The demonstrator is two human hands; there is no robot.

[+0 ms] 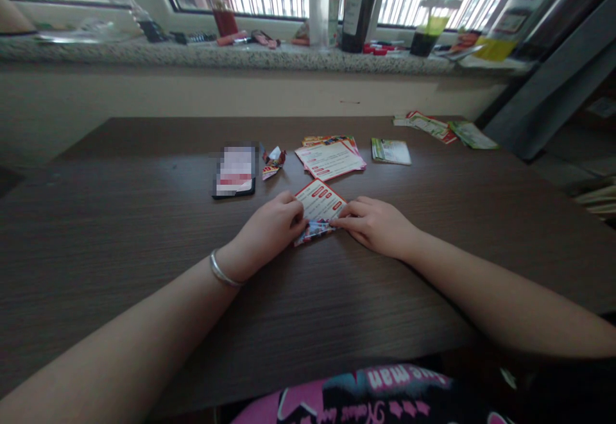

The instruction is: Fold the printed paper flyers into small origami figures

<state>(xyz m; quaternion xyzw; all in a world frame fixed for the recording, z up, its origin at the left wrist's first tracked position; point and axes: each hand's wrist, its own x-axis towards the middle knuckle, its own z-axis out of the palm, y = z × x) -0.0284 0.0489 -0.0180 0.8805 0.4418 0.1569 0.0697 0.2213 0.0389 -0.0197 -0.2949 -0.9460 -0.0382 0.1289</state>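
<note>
Table lay open left of the phone and right of the right hand. Just beyond the card, the pile blocked the way, the wrapper beside it; only a narrow gap parted pile and pad. The wall closed the far side.

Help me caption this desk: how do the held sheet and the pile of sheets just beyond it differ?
The held sheet has a multicoloured near strip, seemingly folded over, while the pile lies in overlapping layers. The left hand and right hand touch the held sheet; neither touches the pile. Both show pale, printed faces with red edging.
</note>
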